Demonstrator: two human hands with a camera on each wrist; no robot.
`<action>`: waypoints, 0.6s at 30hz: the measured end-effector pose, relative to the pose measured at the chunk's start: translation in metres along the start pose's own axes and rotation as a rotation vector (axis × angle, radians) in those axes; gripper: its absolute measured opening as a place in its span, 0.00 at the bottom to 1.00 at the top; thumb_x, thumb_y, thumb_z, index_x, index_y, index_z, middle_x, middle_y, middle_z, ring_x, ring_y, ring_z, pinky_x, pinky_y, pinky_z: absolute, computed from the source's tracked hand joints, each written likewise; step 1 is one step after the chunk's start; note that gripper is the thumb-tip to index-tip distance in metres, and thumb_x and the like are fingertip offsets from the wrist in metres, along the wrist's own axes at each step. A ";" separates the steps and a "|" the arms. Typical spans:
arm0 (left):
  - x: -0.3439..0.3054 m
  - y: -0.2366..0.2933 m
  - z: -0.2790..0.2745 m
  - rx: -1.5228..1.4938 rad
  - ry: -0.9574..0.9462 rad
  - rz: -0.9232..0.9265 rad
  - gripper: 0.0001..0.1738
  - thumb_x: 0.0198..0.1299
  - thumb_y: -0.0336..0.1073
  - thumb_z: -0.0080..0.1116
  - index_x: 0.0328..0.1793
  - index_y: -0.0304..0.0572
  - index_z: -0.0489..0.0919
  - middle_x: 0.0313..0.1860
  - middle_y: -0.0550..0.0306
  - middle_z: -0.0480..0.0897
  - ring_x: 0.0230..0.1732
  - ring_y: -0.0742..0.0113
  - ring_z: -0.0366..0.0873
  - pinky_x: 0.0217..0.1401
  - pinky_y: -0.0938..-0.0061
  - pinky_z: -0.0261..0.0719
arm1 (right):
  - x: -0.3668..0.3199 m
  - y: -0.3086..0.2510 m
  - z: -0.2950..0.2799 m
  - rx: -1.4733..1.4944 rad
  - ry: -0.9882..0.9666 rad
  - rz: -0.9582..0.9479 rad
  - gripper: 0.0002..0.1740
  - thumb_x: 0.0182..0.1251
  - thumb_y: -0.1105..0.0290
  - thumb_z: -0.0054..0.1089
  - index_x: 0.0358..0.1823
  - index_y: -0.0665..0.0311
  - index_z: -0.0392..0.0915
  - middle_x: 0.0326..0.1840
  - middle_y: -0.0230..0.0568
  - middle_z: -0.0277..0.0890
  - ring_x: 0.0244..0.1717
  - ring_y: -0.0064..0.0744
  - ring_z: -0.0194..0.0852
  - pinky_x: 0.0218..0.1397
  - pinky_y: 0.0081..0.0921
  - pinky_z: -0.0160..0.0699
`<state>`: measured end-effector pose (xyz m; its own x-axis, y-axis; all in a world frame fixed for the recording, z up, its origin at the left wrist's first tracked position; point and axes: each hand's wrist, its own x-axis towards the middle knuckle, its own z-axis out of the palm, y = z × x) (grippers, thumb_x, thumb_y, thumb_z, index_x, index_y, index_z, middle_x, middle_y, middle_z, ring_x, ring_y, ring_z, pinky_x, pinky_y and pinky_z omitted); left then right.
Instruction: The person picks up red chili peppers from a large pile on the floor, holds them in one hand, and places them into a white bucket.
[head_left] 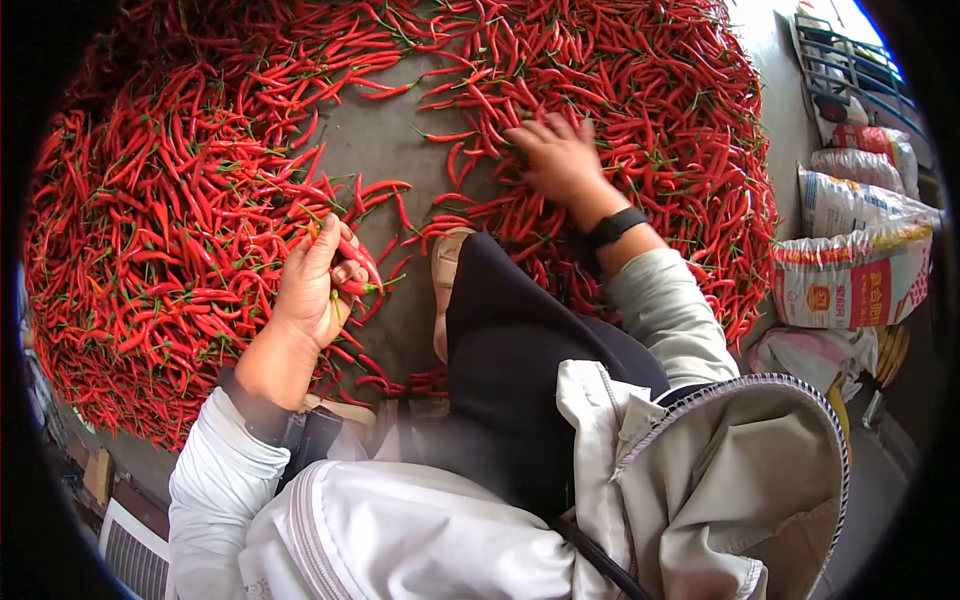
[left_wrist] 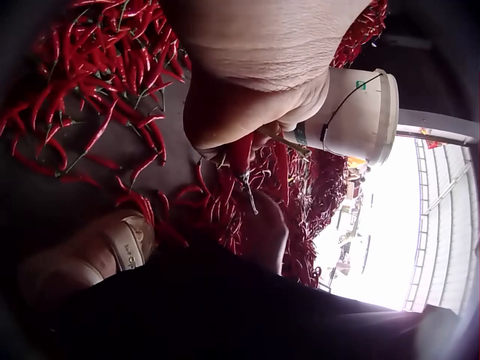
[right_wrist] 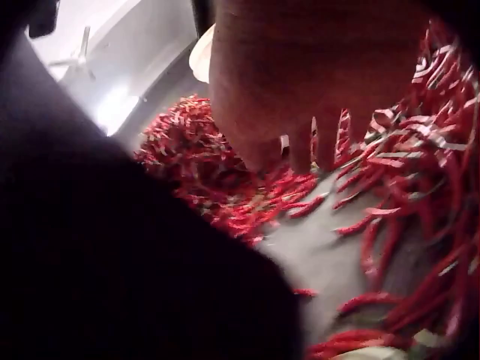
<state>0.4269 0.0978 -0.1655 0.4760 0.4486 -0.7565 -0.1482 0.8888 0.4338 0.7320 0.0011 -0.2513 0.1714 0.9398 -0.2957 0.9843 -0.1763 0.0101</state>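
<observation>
Red chillies (head_left: 150,230) lie heaped on both sides of the beige shoe (head_left: 448,275); far right of it, we read 复合肥 on a white sack (head_left: 850,270). They look slender, glossy, green-stemmed. Left of the shoe, our left hand (head_left: 312,275) pinches several; right of it, our right hand (head_left: 560,165), blurred, has fingers spread.

The grey floor (head_left: 365,135) carries a broad left heap of red chillies (head_left: 150,225), a right heap (head_left: 680,130), stray chillies (head_left: 386,187) between them, and printed sacks (head_left: 850,285) beside the right heap.
</observation>
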 end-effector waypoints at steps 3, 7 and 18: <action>0.000 0.002 -0.008 -0.029 0.001 0.013 0.11 0.61 0.44 0.52 0.33 0.45 0.72 0.27 0.66 0.70 0.17 0.82 0.62 0.25 0.84 0.67 | -0.010 0.044 -0.025 -0.159 -0.081 0.202 0.28 0.43 0.54 0.63 0.51 0.45 0.71 0.65 0.25 0.57 0.69 0.40 0.44 0.65 0.65 0.34; -0.002 0.007 -0.007 -0.072 0.048 0.033 0.11 0.61 0.43 0.52 0.31 0.45 0.72 0.25 0.66 0.71 0.17 0.82 0.62 0.22 0.85 0.64 | -0.021 0.070 -0.053 -0.158 -0.149 0.420 0.24 0.47 0.57 0.59 0.49 0.49 0.75 0.66 0.25 0.55 0.70 0.40 0.41 0.66 0.66 0.30; -0.006 0.009 -0.003 -0.107 0.023 0.017 0.12 0.62 0.43 0.50 0.33 0.44 0.73 0.32 0.57 0.77 0.29 0.71 0.74 0.36 0.77 0.77 | 0.015 0.021 -0.023 -0.118 0.273 -0.057 0.09 0.50 0.68 0.52 0.33 0.52 0.79 0.47 0.27 0.72 0.56 0.33 0.61 0.58 0.32 0.59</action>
<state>0.4199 0.1030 -0.1591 0.4526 0.4642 -0.7614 -0.2485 0.8857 0.3923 0.7567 0.0181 -0.2333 0.1050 0.9940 -0.0312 0.9881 -0.1007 0.1163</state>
